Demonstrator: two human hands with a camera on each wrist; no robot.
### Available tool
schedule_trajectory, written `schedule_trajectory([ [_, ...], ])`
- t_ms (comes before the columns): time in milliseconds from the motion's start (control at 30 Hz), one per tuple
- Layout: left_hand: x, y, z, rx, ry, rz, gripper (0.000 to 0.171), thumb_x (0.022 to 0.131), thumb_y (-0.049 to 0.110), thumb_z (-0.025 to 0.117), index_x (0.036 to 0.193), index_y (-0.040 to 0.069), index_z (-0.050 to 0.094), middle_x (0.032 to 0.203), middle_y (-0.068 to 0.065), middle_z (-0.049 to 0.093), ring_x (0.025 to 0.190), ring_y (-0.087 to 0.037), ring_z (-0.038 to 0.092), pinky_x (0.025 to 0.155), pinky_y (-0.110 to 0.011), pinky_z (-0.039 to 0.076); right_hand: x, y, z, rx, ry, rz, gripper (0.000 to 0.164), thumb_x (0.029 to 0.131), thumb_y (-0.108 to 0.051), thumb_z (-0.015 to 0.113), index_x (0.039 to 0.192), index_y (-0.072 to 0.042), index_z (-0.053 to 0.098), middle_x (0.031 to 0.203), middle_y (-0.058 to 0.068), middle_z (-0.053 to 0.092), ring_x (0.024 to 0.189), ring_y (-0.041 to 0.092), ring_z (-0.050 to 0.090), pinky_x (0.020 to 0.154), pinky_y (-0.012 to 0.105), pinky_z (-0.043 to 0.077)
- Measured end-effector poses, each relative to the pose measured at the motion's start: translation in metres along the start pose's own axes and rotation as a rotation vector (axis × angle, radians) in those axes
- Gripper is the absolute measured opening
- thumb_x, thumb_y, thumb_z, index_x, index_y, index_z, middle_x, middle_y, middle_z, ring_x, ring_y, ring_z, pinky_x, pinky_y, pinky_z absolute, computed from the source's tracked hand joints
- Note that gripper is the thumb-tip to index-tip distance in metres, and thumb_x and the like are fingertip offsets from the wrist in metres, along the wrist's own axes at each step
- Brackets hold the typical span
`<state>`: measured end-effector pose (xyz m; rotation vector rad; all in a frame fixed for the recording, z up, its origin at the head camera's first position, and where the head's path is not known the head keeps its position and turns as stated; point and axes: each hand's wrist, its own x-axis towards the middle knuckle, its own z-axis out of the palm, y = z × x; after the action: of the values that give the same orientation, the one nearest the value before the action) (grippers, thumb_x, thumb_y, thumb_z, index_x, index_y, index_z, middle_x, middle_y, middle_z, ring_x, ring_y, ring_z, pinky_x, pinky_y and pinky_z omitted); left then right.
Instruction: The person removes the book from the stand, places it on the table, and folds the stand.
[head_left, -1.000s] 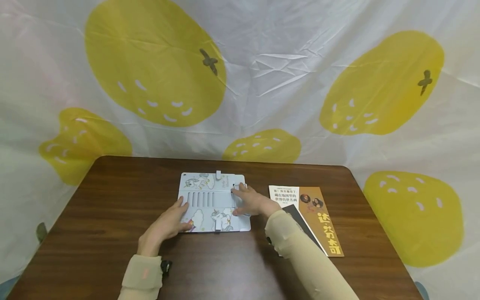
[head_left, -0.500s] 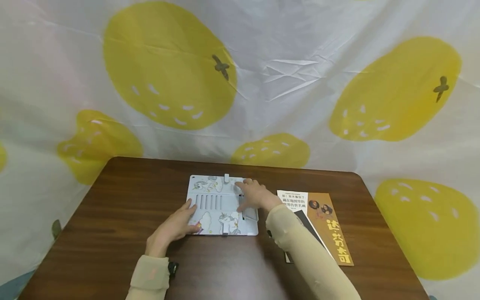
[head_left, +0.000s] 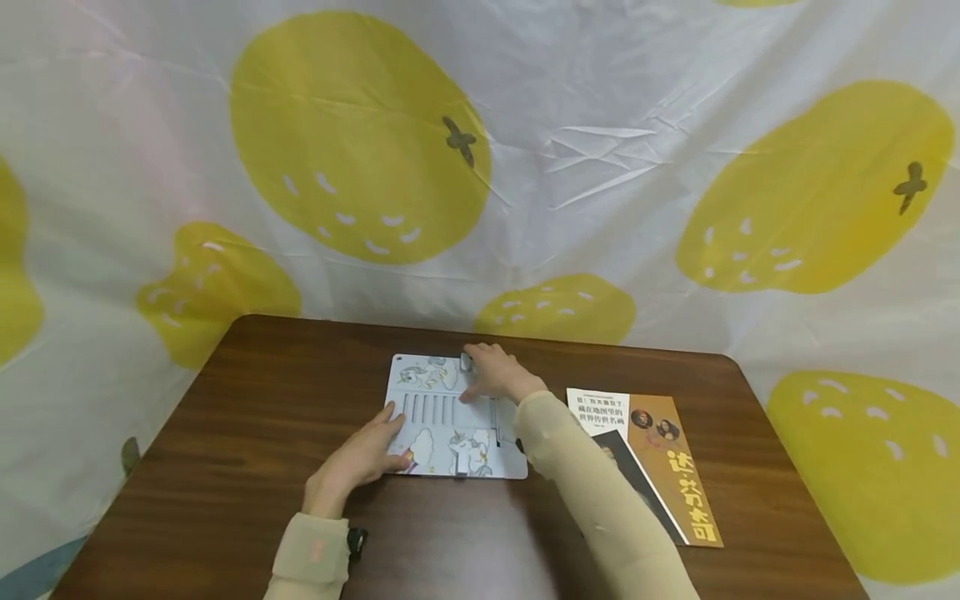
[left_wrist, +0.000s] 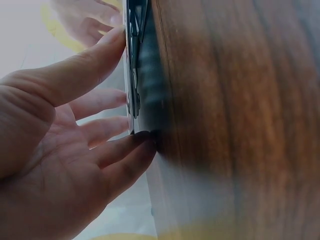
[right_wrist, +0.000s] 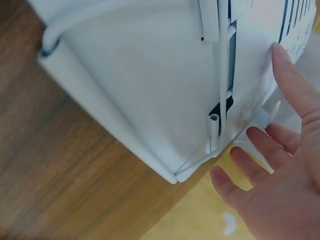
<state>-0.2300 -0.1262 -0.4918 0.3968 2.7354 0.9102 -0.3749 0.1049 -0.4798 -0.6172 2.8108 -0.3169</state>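
A white metal folding book stand point(head_left: 431, 417) with unicorn pictures and a row of slots lies on the table. My left hand point(head_left: 362, 454) rests at its left end, thumb and some fingertips on the printed face; the left wrist view shows other fingers point(left_wrist: 127, 160) at the plate's edge. My right hand point(head_left: 498, 373) reaches over the far right part, fingertips around the small page clip point(head_left: 466, 363) on the far edge. In the right wrist view its fingers are spread, with the thumb point(right_wrist: 287, 70) over the face. A second page clip point(head_left: 461, 463) sits on the near edge.
To the right lie overlapping books or booklets, one with an orange and white cover point(head_left: 675, 467) and one with a dark cover point(head_left: 637, 475) partly behind my right sleeve. A white curtain with yellow fruit prints point(head_left: 360, 133) hangs beyond the wooden table point(head_left: 300, 383).
My right hand has moved from the stand's right-hand wire part to the clip on the far edge. The left hand stays at the left end. The head view has shifted slightly left.
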Motion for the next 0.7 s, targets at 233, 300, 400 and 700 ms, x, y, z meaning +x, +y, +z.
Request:
schedule_trajectory([
  [233, 0.0013, -0.0013, 0.0009, -0.009, 0.0, -0.017, 0.07, 0.085, 0.011, 0.076, 0.142, -0.011, 0.042, 0.154, -0.03, 0.021, 0.14, -0.043, 0.027, 0.113, -0.05, 0.024, -0.0024, -0.0016, -0.0002, 0.076, 0.001, 0.034, 0.085, 0.077, -0.038, 0.083, 0.147, -0.011, 0.043, 0.148, 0.009, 0.044, 0.138, 0.032, 0.034, 0.11, 0.053, 0.029],
  [300, 0.0014, -0.0014, 0.0016, -0.007, -0.003, -0.02, 0.07, 0.085, 0.011, 0.076, 0.142, -0.01, 0.041, 0.155, -0.03, 0.021, 0.14, -0.042, 0.027, 0.113, -0.05, 0.024, -0.0039, -0.0018, 0.0002, 0.103, 0.004, 0.032, 0.084, 0.078, -0.036, 0.083, 0.147, -0.009, 0.043, 0.147, 0.009, 0.046, 0.138, 0.031, 0.035, 0.112, 0.049, 0.029],
  [400, 0.0017, -0.0014, 0.0023, 0.003, -0.003, -0.015, 0.07, 0.085, 0.012, 0.076, 0.141, -0.01, 0.042, 0.154, -0.03, 0.022, 0.139, -0.043, 0.028, 0.113, -0.051, 0.025, -0.0049, -0.0014, 0.0017, 0.123, 0.014, 0.012, 0.084, 0.078, -0.033, 0.084, 0.146, -0.006, 0.043, 0.146, 0.011, 0.047, 0.137, 0.03, 0.037, 0.113, 0.043, 0.027],
  [700, -0.0002, 0.0009, -0.0008, 0.013, -0.003, -0.015, 0.069, 0.086, 0.012, 0.076, 0.141, -0.01, 0.042, 0.154, -0.031, 0.022, 0.14, -0.043, 0.027, 0.113, -0.05, 0.024, -0.0007, 0.002, 0.0063, 0.119, 0.042, -0.032, 0.083, 0.079, -0.03, 0.083, 0.146, -0.003, 0.042, 0.144, 0.013, 0.048, 0.135, 0.032, 0.04, 0.113, 0.042, 0.027],
])
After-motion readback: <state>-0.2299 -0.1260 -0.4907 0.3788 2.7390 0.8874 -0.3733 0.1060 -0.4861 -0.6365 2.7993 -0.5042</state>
